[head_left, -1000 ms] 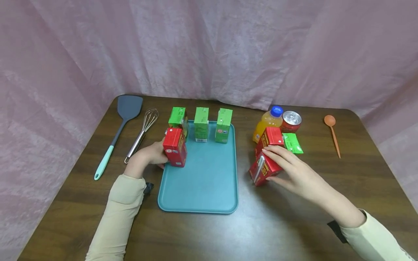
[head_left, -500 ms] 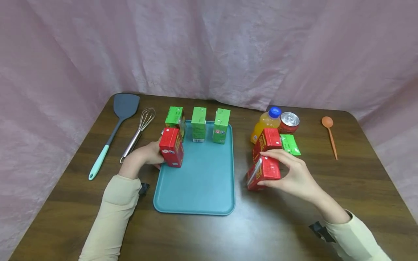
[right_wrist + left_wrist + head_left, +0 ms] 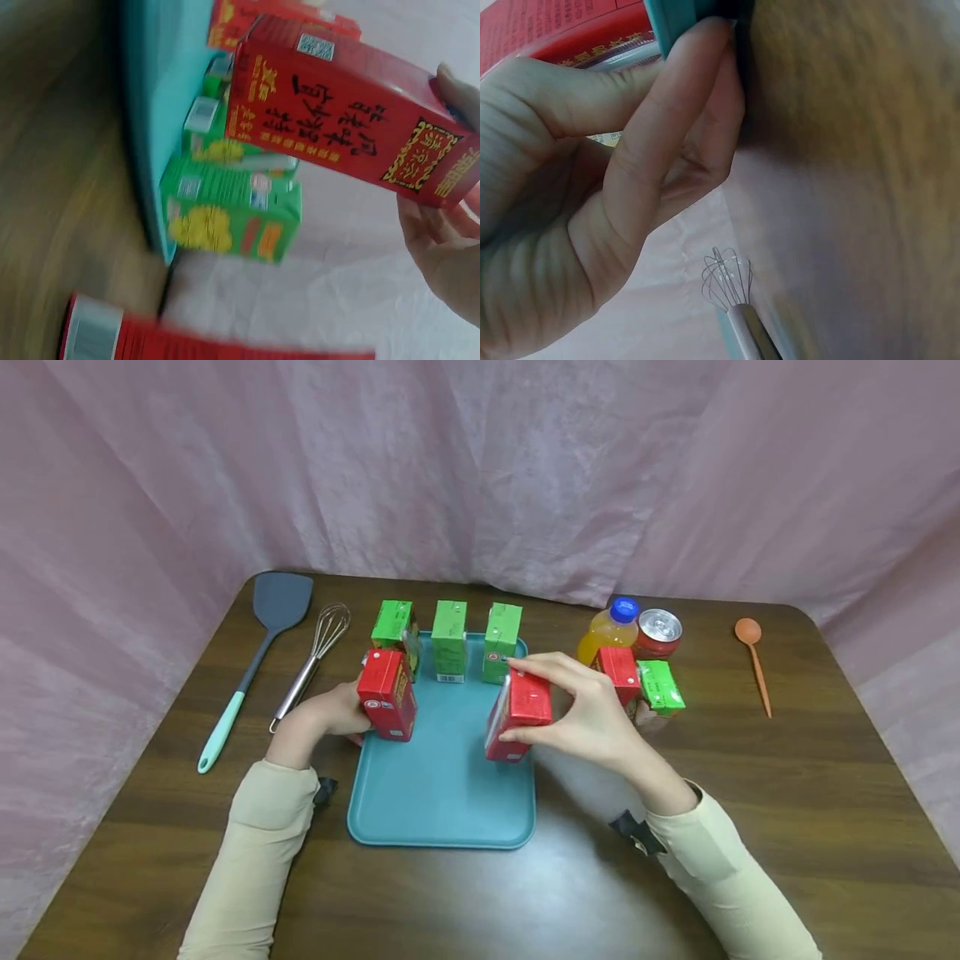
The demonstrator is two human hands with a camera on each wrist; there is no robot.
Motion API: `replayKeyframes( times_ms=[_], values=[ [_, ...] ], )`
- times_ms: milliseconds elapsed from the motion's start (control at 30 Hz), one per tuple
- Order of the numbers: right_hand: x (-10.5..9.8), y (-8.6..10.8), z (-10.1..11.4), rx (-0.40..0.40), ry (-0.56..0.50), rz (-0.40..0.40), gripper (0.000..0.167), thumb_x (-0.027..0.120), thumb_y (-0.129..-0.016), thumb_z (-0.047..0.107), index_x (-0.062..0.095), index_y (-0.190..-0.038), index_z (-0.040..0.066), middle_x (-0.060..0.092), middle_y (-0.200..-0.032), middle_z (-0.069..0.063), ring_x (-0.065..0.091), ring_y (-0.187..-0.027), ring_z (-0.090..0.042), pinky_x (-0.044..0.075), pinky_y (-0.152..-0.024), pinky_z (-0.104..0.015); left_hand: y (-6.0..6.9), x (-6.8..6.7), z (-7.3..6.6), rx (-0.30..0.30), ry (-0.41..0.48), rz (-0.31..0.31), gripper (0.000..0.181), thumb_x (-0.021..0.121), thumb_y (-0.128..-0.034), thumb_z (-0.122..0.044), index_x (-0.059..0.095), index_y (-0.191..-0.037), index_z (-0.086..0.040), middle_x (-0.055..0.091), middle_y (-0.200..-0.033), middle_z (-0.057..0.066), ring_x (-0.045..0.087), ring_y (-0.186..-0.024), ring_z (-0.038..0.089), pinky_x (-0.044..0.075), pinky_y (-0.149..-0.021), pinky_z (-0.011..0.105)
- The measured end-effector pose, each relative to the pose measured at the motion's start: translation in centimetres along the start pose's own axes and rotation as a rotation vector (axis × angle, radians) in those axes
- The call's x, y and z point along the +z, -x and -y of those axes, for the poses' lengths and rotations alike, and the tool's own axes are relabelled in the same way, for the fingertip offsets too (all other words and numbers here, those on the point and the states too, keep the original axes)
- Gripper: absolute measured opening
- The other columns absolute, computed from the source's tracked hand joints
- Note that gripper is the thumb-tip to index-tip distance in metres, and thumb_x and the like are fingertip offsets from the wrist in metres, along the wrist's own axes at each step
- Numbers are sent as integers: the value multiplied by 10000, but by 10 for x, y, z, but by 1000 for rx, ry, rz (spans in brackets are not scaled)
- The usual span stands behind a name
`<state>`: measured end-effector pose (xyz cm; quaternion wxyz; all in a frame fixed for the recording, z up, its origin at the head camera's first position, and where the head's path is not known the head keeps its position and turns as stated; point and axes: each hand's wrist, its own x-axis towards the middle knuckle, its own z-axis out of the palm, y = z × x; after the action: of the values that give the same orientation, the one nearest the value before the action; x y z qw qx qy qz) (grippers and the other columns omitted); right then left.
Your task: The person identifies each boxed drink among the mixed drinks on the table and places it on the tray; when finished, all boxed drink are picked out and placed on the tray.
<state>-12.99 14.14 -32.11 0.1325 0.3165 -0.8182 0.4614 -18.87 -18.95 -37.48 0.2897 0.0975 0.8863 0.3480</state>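
Setting a red carton (image 3: pixel 345 112) on the tray (image 3: pixel 442 802) is the likely step in hand. The carton is over the tray's right part, apparently raised and slightly tilted; it is best brought upright, then lowered squarely. Of the green cartons (image 3: pixel 450 643), 3 stand at the far end, so a path kept clear of them should avoid knocks. Release seems safest once the base lies flat. Right hand (image 3: pixel 592 710): grasps the carton near its top, thumb on the near side, fingers on the far side, forearm slanting in from the lower right. Left hand (image 3: pixel 337 710): pinches the tray's left rim beside the other red carton (image 3: pixel 388 697), forearm rising from the lower left; this hold should steady the tray.
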Motion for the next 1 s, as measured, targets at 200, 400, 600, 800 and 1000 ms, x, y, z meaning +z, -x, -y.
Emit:
replayKeyframes(
  times_ms=[200,400,600,800,1000],
  values=[
    [26,-28,-1,64,-2,26,730,899,-573,257,620,-1234,119,620,-1146,-19,576,-997,-131,528,-767,-300,-1,2,-1,-7,22,5,549,567,-828,11,324,-1316,73,497,-1144,293,630,-756,277,571,-616,373],
    [52,-49,-9,209,64,115,721,882,-598,317,611,-1243,139,603,-1168,-13,566,-977,-129,519,-754,-293,-1,3,0,-20,16,9,548,538,-823,35,325,-1326,85,499,-1147,300,630,-760,279,571,-619,368],
    [73,-55,-14,254,67,140,711,855,-646,297,572,-1280,148,571,-1205,-34,554,-992,-160,538,-729,-280,-4,5,-1,-23,15,17,549,535,-826,35,322,-1329,85,505,-1147,296,632,-759,269,571,-627,365],
    [80,-53,-14,250,18,149,729,844,-671,261,527,-1321,171,534,-1256,-48,540,-1028,-179,558,-762,-363,-1,3,-2,-32,-2,8,554,567,-826,10,317,-1317,64,526,-1080,263,621,-731,253,567,-620,359],
    [67,-49,-15,216,-55,214,857,817,-706,294,369,-1429,195,447,-1363,-33,452,-1180,-143,464,-957,-358,0,0,-2,-31,5,15,581,573,-827,1,294,-1333,56,516,-1088,262,620,-728,248,567,-618,357]
  ],
)
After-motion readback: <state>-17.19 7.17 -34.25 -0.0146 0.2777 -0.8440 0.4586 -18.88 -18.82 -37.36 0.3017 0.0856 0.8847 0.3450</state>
